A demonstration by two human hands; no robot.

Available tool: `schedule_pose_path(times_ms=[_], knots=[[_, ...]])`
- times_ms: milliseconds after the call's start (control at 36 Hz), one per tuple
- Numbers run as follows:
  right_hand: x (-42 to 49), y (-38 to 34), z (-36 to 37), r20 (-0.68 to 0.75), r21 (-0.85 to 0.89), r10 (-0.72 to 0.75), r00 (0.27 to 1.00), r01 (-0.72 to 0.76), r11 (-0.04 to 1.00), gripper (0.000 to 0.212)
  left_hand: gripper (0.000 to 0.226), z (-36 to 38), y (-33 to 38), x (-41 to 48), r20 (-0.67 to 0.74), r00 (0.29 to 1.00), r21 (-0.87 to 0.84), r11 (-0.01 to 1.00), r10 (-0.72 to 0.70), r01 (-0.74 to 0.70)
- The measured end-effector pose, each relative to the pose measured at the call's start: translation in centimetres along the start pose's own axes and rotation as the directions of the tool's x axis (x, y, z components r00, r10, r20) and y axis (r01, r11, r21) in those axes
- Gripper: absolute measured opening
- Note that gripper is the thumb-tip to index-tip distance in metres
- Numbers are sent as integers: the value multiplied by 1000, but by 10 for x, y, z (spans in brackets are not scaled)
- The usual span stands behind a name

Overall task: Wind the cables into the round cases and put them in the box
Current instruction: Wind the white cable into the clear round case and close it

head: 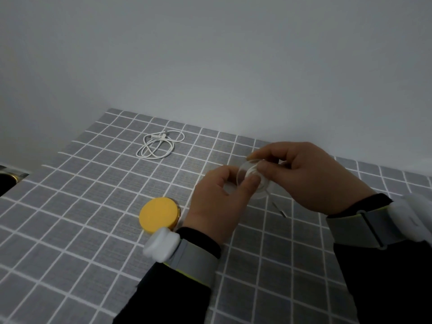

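Both hands hold a clear round case (253, 181) above the table, right of centre. My left hand (217, 199) grips it from the left, thumb on its face. From above and the right, my right hand (308, 174) pinches its rim. A thin cable end (279, 208) hangs below the case toward the cloth. Close to my left wrist a yellow round case (160, 212) lies flat on the table. A loose white cable (159, 146) lies coiled at the far side of the table.
A grey checked cloth (81, 206) covers the table, which meets a plain wall at the back. A dark object (9, 181) shows past the table's left edge. No box is in view.
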State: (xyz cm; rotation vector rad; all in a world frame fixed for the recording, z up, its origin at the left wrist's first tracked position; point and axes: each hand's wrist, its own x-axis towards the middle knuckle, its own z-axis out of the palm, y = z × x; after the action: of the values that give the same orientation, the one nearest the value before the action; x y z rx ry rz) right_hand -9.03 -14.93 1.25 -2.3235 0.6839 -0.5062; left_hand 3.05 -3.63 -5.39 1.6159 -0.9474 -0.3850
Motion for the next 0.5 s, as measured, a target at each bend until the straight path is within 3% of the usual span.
schedule_pose_path(times_ms=[361,500], knots=[[5,2,16,-119,42,103,987,-99,994,3,15,-5,-1,5,-135,969,-164,969,-205,182],[7,-1,24,-178,56,111,978,-102,993,7,16,-5,-1,7,-186,948,-219,952,-256,214]])
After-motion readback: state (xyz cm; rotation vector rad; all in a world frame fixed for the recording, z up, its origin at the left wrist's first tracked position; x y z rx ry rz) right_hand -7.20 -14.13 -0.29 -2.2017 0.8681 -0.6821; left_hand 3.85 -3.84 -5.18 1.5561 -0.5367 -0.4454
